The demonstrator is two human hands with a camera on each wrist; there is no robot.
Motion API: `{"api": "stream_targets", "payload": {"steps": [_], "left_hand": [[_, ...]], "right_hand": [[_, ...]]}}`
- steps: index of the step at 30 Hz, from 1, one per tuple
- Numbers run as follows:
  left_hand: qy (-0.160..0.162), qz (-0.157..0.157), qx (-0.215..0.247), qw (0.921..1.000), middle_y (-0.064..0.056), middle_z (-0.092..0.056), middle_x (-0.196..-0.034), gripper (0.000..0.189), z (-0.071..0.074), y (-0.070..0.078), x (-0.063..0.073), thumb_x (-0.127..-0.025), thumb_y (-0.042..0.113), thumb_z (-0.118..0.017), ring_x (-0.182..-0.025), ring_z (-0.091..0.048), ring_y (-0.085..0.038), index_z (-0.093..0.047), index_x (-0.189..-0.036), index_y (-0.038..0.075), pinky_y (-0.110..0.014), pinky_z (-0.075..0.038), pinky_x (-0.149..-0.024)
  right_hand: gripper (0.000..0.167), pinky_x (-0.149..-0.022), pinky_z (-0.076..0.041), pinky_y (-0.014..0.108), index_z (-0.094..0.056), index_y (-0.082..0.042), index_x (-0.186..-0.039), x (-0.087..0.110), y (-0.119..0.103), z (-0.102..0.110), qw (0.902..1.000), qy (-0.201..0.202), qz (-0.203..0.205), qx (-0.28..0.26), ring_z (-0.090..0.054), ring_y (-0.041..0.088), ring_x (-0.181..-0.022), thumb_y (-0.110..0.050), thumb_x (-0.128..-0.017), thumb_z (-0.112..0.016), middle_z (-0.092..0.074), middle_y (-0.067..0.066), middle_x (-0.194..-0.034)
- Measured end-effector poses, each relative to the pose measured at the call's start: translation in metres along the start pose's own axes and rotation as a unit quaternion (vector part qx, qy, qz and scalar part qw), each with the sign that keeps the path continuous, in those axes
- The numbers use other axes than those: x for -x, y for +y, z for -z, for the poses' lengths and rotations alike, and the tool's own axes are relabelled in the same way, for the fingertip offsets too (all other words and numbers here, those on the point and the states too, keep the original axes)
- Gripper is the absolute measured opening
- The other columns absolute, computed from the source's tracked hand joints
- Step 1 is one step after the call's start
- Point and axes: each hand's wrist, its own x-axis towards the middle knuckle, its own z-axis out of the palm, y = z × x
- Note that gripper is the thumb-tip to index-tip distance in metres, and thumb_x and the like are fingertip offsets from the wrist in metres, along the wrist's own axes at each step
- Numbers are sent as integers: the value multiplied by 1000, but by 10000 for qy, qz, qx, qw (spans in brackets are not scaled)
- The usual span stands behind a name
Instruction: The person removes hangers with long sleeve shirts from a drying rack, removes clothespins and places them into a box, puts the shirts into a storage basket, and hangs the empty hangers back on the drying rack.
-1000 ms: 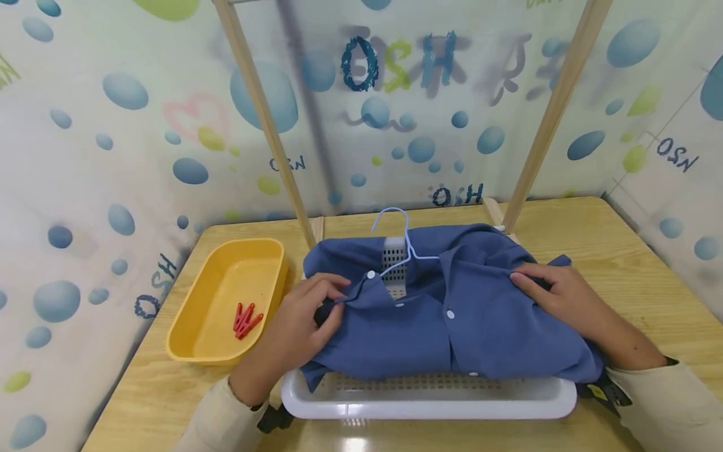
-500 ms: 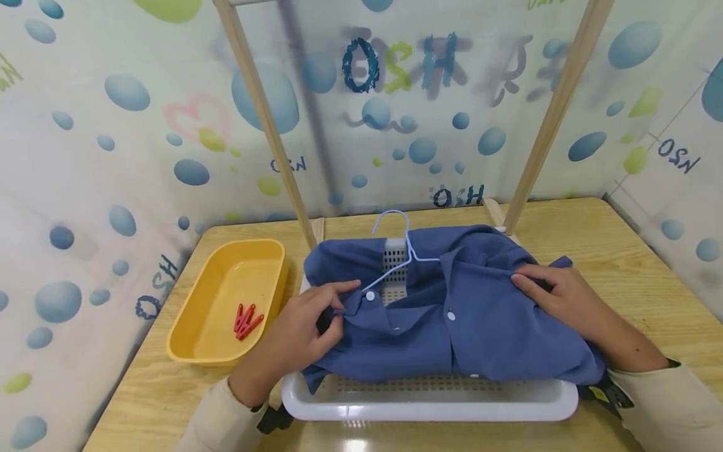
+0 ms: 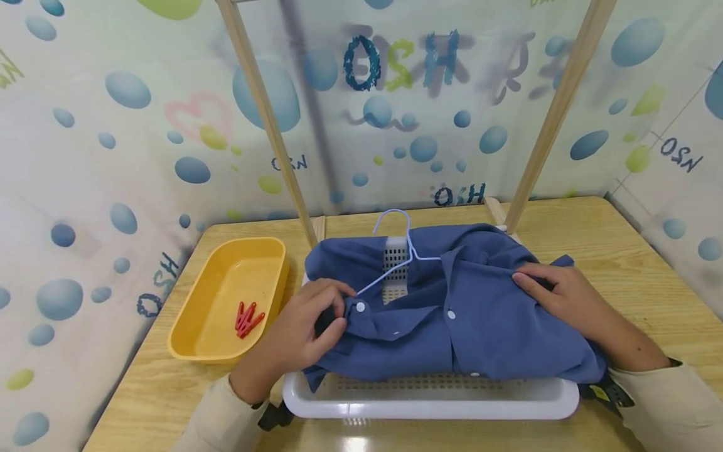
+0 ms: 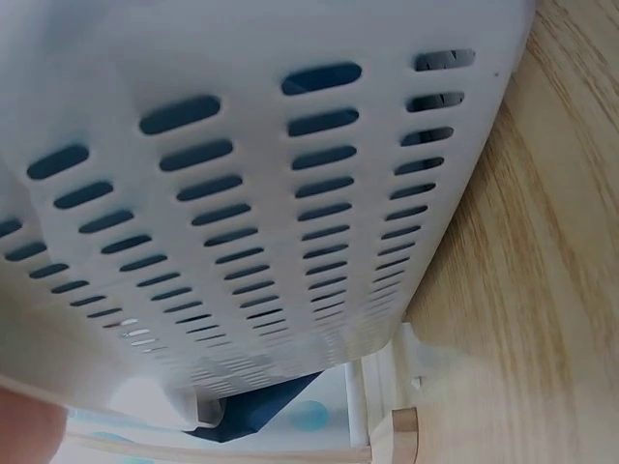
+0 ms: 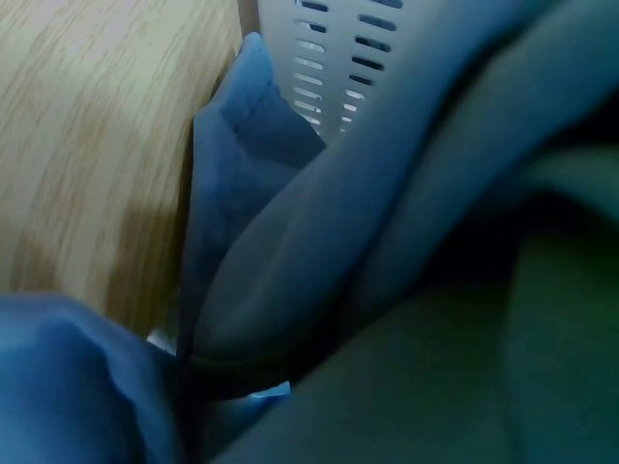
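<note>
A dark blue button-up shirt is spread over a white perforated basket. Inside its open neck lies a light blue hanger, hook toward the back; its right arm runs under the cloth. My left hand pinches the shirt's left front edge beside a white button, right by the end of the hanger's visible left arm. On the other side, my right hand grips the right front, fingers partly under the fabric. The left wrist view shows mostly the basket's slotted side; folds of the shirt fill the right wrist view.
To the left stands a yellow tray with several red clothespins in it. Wooden posts of a frame rise behind the basket on the wooden table. A patterned wall covering closes off the back and sides.
My left hand has drawn the shirt's left front edge and its button down and to the left, baring more of the hanger's left arm. My right hand has stayed in place.
</note>
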Motion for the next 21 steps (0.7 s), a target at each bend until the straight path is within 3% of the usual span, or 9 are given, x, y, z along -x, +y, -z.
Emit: {"api": "stream_targets", "payload": {"steps": [6, 9, 13, 21], "left_hand": [[277, 120, -145, 9994, -1, -67, -104, 11, 0, 0, 1, -92, 14, -62, -97, -60, -15, -59, -102, 12, -35, -50, -88], [280, 84, -266, 9992, 0, -66, -102, 15, 0, 0, 1, -91, 13, -63, -96, -60, -15, -63, -105, 12, -36, -51, -88], [316, -62, -311, 9990, 0, -65, -102, 12, 1, 0, 1, -91, 11, -62, -97, -59, -14, -67, -102, 13, -35, -51, -88], [534, -220, -337, 9978, 1, -61, -94, 5, 4, -2, -1, -90, 13, -61, -91, -55, -15, -66, -91, 13, -33, -43, -87]], "right_hand": [[15, -69, -45, 8, -75, -8, -106, 0, 1, -1, 9999, 31, 64, -86, -60, -8, -82, -8, -97, -63, -74, 7, -93], [15, -71, -45, 8, -75, -9, -106, 0, 3, 0, 9998, 6, 30, -201, -61, -8, -83, -7, -97, -63, -73, -7, -95], [17, -74, -45, 7, -74, -9, -108, 1, 5, 2, 9988, -59, -145, -461, -60, -9, -87, -7, -97, -62, -67, -24, -98], [18, -75, -46, 9, -72, -7, -109, 3, 3, 13, 9952, -134, -589, -770, -61, -6, -88, -12, -101, -57, -66, -24, -99]]}}
